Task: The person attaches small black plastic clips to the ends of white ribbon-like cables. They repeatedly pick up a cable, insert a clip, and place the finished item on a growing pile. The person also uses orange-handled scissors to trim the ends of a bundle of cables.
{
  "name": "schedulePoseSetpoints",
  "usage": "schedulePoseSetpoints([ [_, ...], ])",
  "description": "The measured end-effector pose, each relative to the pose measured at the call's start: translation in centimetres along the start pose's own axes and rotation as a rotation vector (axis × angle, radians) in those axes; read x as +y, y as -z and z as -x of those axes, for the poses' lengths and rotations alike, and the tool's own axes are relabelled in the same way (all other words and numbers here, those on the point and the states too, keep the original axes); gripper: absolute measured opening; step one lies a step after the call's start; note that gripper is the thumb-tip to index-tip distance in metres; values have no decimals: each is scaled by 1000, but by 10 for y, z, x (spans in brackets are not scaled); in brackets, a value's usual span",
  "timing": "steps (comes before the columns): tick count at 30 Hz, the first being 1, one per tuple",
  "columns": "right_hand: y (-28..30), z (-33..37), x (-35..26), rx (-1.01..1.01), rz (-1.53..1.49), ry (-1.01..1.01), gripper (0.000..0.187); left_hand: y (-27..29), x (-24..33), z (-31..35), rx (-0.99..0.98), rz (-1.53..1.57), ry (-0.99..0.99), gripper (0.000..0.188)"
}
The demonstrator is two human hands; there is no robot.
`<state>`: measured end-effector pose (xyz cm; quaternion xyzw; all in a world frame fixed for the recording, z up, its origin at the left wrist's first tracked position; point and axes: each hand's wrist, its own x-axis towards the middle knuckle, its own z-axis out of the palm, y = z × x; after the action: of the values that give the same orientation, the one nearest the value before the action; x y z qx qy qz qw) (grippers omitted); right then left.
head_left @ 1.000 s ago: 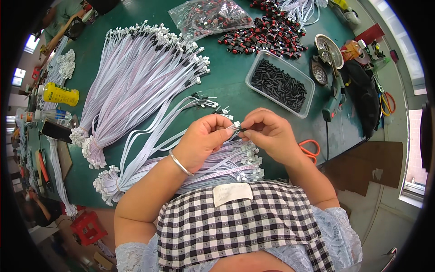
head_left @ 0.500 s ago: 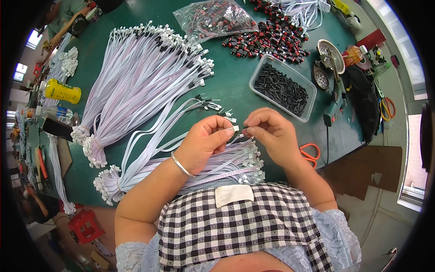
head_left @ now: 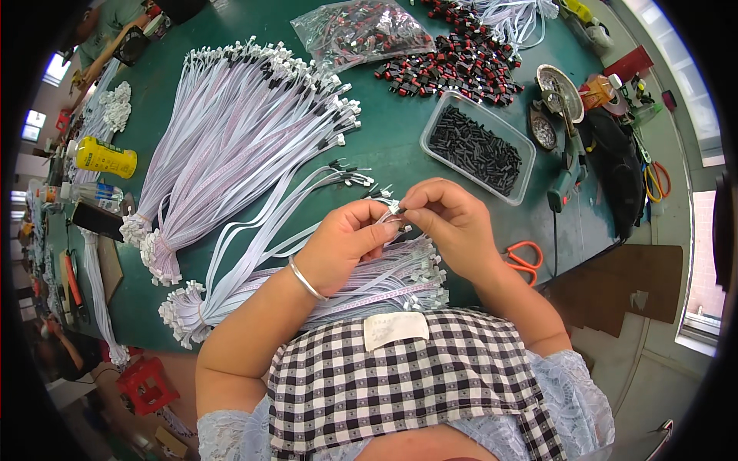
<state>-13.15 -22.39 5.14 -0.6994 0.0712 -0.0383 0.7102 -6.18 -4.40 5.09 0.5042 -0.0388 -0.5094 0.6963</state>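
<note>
My left hand [head_left: 355, 237], with a bangle on its wrist, pinches the end of a white flat cable. A small white connector [head_left: 394, 207] shows above its fingertips. Closed at the same spot, my right hand [head_left: 452, 224] has thumb and index finger on a tiny black piece [head_left: 403, 210] touching the connector; it resembles the short black tubes [head_left: 477, 150] in the clear plastic tub [head_left: 432, 154] beyond. Loose white cables [head_left: 265, 207] with black-sleeved ends lie left of my hands. A tied cable bundle [head_left: 384, 284] lies under my forearms.
A large fan of white cables [head_left: 238, 131] covers the left of the green table [head_left: 369, 165]. Red-and-black parts [head_left: 461, 69] are heaped at the back beside a filled plastic bag [head_left: 361, 34]. Orange-handled scissors [head_left: 524, 261] and a soldering stand [head_left: 565, 96] are at the right.
My right hand has moved left and slightly up, so its fingertips now meet the connector at my left hand. The gap between the hands has closed.
</note>
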Motion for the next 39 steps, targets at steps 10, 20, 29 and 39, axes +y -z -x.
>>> schedulePoseSetpoints([
  [10, 1, 5, 7, -18, -205, -10, 10, 3, -4, -2, -20, 71, -43, 7],
  [20, -3, 7, 9, -13, -146, -78, 10, 3, -4, -2, 6, 46, -48, 10],
  [29, -5, 7, 6, -25, -126, -163, 11, 3, -4, -1, 39, 100, -49, 13],
  [39, -4, 1, 8, -135, -399, -279, 31, -1, -2, 3, 85, -11, -176, 19],
])
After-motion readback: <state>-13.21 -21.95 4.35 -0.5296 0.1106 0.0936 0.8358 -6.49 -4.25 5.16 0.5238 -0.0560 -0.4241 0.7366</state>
